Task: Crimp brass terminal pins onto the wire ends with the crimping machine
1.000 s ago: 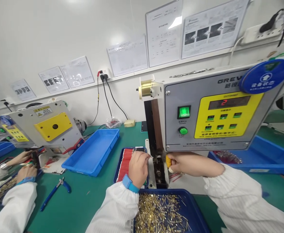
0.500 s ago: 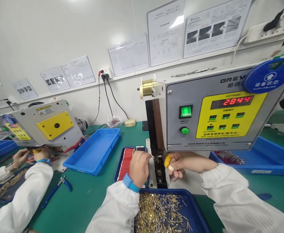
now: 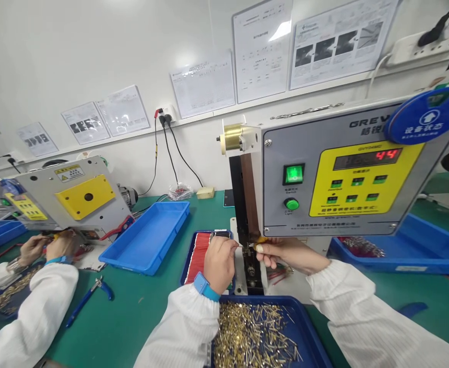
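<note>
My left hand [image 3: 219,261], with a blue band at its wrist, pinches a thin wire [image 3: 239,247] at the left side of the crimping head [image 3: 249,251] of a grey machine [image 3: 274,214]. From the right, my right hand [image 3: 276,252] reaches to the same spot, its fingers closed. Yellow covering shows on one of its fingertips; whatever it pinches is too small to make out. Red wires [image 3: 278,276] lie below this hand. Beside my left hand is a tray of red wires [image 3: 198,259]. Loose brass-coloured pins [image 3: 247,335] fill much of the blue tray [image 3: 308,327] in front.
A long blue tray [image 3: 147,237] and blue-handled cutters [image 3: 90,301] lie to the left. At the far left, another person's hands [image 3: 57,248] work at a second machine [image 3: 71,194]. On the right, a blue bin [image 3: 419,245] holds bundled wires.
My right hand has moved left, up to the crimping head, and its fingers have closed in. My left hand stays about where it was. The red display went from 2844 to 44.
</note>
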